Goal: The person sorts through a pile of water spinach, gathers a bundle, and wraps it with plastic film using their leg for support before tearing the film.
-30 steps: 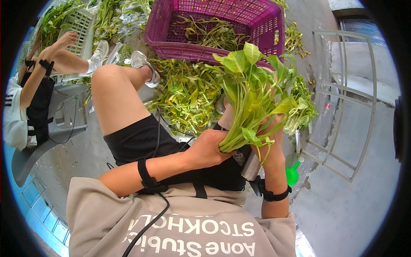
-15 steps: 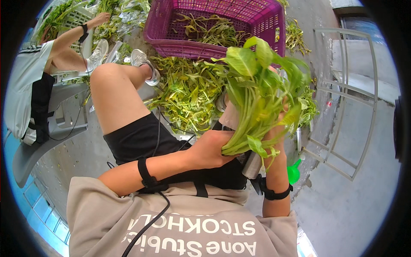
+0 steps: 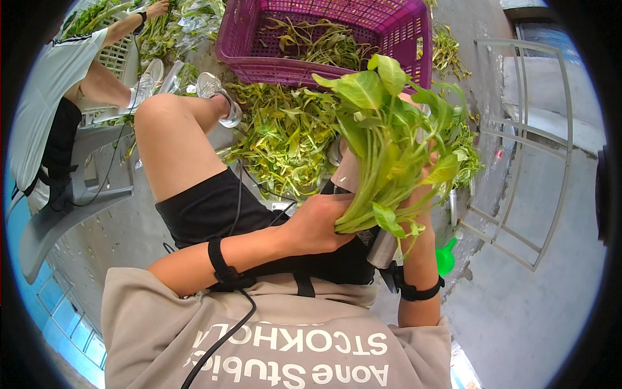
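My left hand [image 3: 321, 223] is closed around the stem ends of a bunch of leafy green vegetables [image 3: 382, 142], which look like water spinach. The bunch rises above my lap, its stems near my palm and its broad leaves fanned toward the crate. My right forearm [image 3: 422, 269] comes up on the right side of the bunch. The leaves cover most of my right hand [image 3: 429, 165], so its fingers and grip are hidden. Beneath the stems, a grey metallic-looking cylinder [image 3: 382, 251] shows beside my shorts.
A purple plastic crate [image 3: 278, 70] with some greens inside stands ahead. Yellow-green leaves [image 3: 285, 139] are heaped before it. A metal frame [image 3: 564, 129] and green bulb-shaped object [image 3: 445, 259] are at right. On the left, another person [image 3: 61, 84] sits on a grey chair [image 3: 97, 152].
The bunch's leafy top has shifted slightly left, while my left hand keeps its hold on the stems. The other person has leaned and reached farther forward.
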`<action>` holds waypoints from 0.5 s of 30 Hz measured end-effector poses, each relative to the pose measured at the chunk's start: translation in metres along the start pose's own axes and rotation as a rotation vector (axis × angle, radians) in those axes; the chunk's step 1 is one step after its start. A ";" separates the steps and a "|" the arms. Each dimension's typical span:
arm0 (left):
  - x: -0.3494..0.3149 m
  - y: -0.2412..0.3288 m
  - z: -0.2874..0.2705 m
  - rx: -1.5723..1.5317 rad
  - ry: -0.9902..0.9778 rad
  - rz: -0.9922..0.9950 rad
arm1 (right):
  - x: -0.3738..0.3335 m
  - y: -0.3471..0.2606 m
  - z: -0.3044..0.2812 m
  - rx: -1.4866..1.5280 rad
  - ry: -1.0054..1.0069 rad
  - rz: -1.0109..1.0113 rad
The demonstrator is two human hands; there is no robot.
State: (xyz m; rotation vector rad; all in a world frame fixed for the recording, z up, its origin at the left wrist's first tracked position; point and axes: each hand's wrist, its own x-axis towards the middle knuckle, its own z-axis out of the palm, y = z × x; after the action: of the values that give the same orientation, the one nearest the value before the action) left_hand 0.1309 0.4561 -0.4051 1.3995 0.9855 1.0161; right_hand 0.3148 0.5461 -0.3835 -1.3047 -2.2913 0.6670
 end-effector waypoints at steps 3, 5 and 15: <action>0.000 -0.005 0.008 0.003 0.012 0.035 | -0.002 -0.001 0.001 -0.035 -0.020 -0.025; -0.003 -0.010 0.012 0.036 -0.022 -0.053 | -0.003 -0.001 0.003 -0.058 -0.034 -0.043; -0.012 0.008 -0.008 0.003 -0.101 -0.095 | -0.009 0.004 -0.001 -0.186 -0.093 -0.109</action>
State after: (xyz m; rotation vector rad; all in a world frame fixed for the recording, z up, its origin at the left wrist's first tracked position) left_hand 0.1200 0.4469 -0.3975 1.3802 0.9694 0.8660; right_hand 0.3225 0.5398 -0.3868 -1.2411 -2.5306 0.4982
